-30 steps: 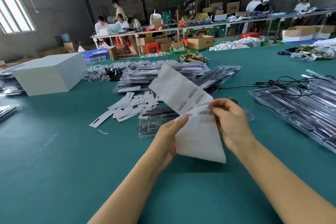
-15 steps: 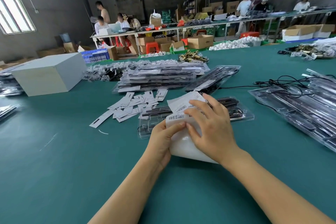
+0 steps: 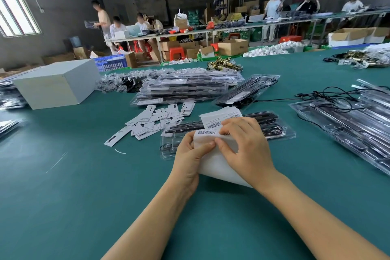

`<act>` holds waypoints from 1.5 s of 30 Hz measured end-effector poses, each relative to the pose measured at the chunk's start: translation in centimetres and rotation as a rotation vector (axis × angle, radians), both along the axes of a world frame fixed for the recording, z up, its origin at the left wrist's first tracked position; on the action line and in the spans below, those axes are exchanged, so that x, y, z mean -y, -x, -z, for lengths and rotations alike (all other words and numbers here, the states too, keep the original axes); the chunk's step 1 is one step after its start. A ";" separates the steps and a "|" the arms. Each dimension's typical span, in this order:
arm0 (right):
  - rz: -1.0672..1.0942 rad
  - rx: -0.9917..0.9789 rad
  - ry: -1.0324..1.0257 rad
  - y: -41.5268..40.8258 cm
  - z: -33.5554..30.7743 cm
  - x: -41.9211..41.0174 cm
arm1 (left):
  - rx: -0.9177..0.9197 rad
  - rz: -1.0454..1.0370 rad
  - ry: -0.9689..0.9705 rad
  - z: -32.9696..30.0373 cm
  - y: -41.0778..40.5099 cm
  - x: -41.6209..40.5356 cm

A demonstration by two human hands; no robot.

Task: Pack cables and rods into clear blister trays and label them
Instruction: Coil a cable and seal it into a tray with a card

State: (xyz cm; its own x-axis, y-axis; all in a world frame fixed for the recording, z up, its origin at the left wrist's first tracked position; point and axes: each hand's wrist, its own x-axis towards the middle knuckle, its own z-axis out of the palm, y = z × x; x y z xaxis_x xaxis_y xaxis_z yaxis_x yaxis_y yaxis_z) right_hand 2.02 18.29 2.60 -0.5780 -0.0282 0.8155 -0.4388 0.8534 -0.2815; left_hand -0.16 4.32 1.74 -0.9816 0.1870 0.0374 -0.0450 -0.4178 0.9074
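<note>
Head view: your two hands meet over the green worktop (image 3: 84, 207).
Left grip (image 3: 190, 160): pinches the label sheet (image 3: 219, 164).
Right grip (image 3: 247, 148): fingers curl onto that sheet.
Blister tray (image 3: 282, 133): directly behind the sheet, holding black rods.
Loose labels (image 3: 156, 122): left of the tray.

Label sheet (image 3: 219, 162) partly hidden by right hand (image 3: 247, 148); barcode text illegible
</note>
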 end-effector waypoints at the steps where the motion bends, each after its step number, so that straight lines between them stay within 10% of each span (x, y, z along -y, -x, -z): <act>1: -0.009 0.002 0.015 0.0 0.0 0.0 | -0.009 -0.004 0.004 0.0 0.0 0.0; 20: 0.038 0.286 0.219 0.0 -0.9 -0.4 | -0.086 -0.026 0.128 0.9 0.1 -0.4; 32: -0.228 0.307 1.147 -0.1 -4.4 -3.7 | -0.059 -0.149 0.188 1.9 0.5 -0.4; 40: -0.493 0.354 1.548 -0.6 -5.7 -4.7 | -0.381 -0.143 0.483 1.3 -0.9 -0.8; 45: -0.528 0.368 1.442 -0.7 -5.6 -4.3 | -0.765 -0.083 0.799 0.8 -2.2 -1.8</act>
